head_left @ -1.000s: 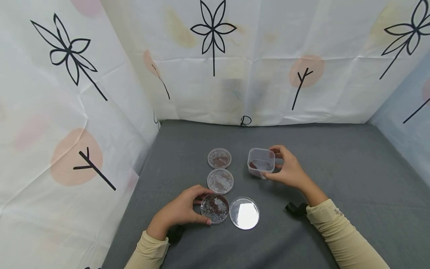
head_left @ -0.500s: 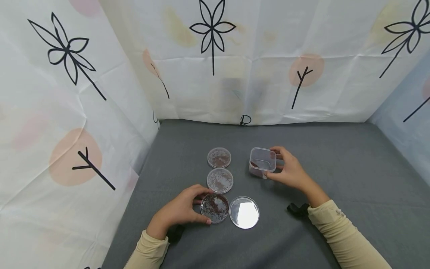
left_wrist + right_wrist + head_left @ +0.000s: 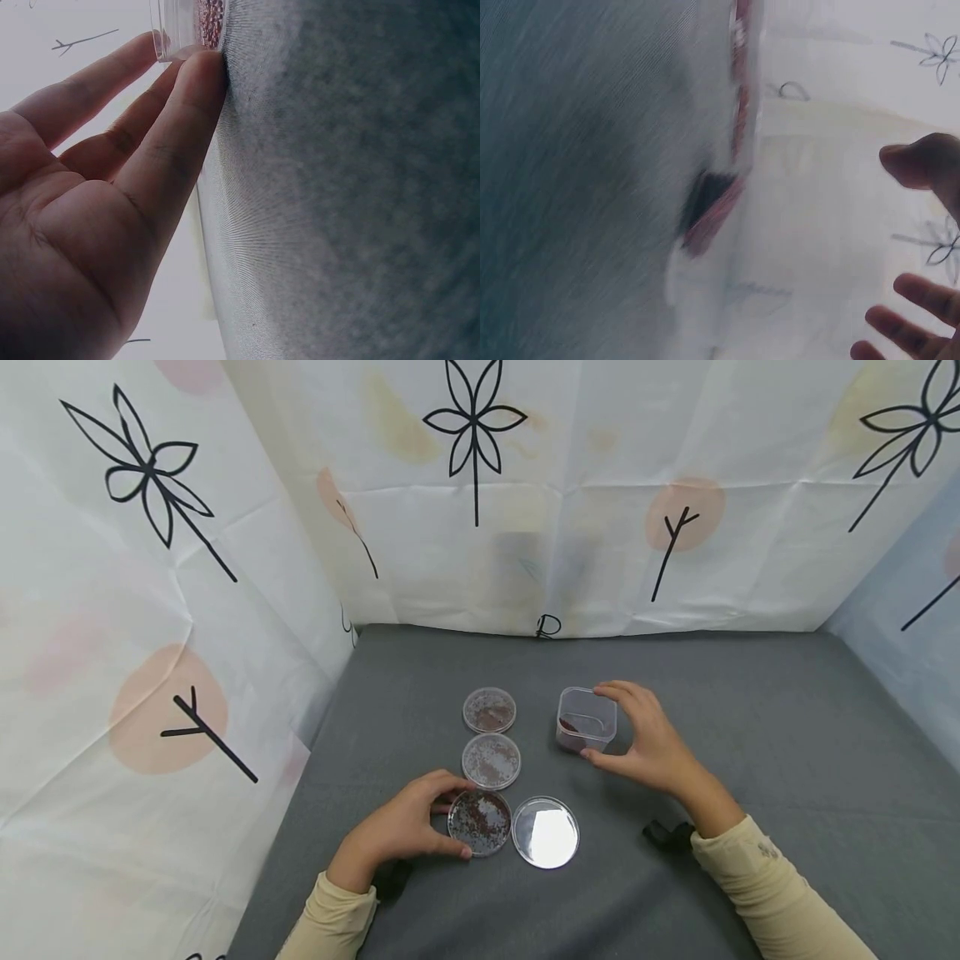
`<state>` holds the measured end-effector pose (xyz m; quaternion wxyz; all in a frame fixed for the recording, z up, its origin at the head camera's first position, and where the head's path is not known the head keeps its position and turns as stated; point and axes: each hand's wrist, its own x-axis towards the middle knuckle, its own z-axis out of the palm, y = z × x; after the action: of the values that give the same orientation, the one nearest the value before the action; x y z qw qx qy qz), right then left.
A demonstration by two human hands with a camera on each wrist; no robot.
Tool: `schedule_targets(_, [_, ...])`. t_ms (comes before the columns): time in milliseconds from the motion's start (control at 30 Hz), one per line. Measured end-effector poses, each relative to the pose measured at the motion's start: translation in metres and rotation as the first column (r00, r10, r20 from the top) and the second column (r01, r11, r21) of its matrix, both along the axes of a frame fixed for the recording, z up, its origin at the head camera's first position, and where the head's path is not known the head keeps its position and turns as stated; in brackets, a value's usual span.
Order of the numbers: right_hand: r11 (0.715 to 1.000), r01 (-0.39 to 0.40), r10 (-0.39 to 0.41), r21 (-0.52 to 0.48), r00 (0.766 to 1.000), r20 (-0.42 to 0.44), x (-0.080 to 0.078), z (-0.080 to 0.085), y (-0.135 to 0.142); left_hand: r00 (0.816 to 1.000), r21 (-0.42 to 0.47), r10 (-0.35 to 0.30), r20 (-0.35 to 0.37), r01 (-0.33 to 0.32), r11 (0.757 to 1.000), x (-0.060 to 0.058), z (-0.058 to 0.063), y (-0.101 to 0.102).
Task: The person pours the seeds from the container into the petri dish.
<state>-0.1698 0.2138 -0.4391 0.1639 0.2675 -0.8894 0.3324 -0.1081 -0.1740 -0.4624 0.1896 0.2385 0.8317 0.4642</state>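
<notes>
My left hand (image 3: 401, 822) holds the near petri dish (image 3: 479, 823) by its rim, thumb at the front and fingers behind. Dark red grains lie scattered in that dish, and they also show through the dish wall (image 3: 211, 24) in the left wrist view. Just right of it lies a clear round lid (image 3: 545, 832) with a bright reflection. A clear square plastic tub (image 3: 587, 718) stands upright on the cloth with some dark red grains inside. Around its right side my right hand (image 3: 648, 739) is spread; in the right wrist view the fingers (image 3: 922, 296) are apart from the tub.
Behind the near dish stand two more petri dishes, the middle one (image 3: 491, 761) and the far one (image 3: 489, 710), both with reddish grains. Grey cloth (image 3: 780, 743) covers the table. A white printed curtain (image 3: 420, 568) rises along the back and sides.
The tub has shifted slightly right. My right hand has let go of it, with thumb and fingers spreading apart. The left hand and its dish stay in place.
</notes>
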Motion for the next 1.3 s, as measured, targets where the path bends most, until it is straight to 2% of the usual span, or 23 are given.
schedule_targets(133, [0.996,-0.084,0.084,-0.009,0.996,-0.028,0.012,0.008,-0.010,1.000,-0.003,-0.002,-0.004,0.002,1.000,0.000,0.000,0.000])
schedule_targets(333, [0.979,-0.205,0.205,0.014,0.979,0.002,0.029,0.012,-0.023,1.000,-0.005,-0.007,-0.011,0.007,1.000,0.000,0.001,-0.001])
schedule_targets(533, [0.951,-0.304,0.298,0.057,0.950,0.097,0.039,0.013,-0.030,1.000,-0.002,-0.007,-0.015,0.007,1.000,0.000,0.000,-0.001])
schedule_targets(633, [0.934,-0.347,0.329,0.087,0.929,0.171,0.041,0.010,-0.030,1.000,-0.003,-0.006,-0.013,0.006,1.000,0.000,0.000,-0.001])
schedule_targets(733, [0.912,-0.396,0.360,0.109,0.898,0.254,0.042,0.005,-0.030,1.000,-0.007,-0.007,-0.012,0.007,1.000,0.000,0.001,0.000])
schedule_targets(800, [0.900,-0.417,0.369,0.125,0.884,0.289,0.043,0.001,-0.030,1.000,-0.007,-0.008,-0.013,0.008,1.000,0.001,0.001,0.000])
schedule_targets(900, [0.891,-0.428,0.365,0.154,0.875,0.319,0.044,-0.003,-0.030,1.000,-0.008,-0.008,-0.017,0.008,1.000,0.001,0.002,0.000])
schedule_targets(1133, [0.865,-0.438,0.355,0.243,0.878,0.321,0.042,-0.012,-0.032,1.000,-0.004,-0.010,-0.019,0.009,1.000,0.001,0.000,0.000])
schedule_targets(1300, [0.857,-0.431,0.321,0.282,0.875,0.362,0.041,-0.016,-0.033,1.000,-0.006,-0.008,-0.011,0.007,1.000,0.001,0.001,0.000])
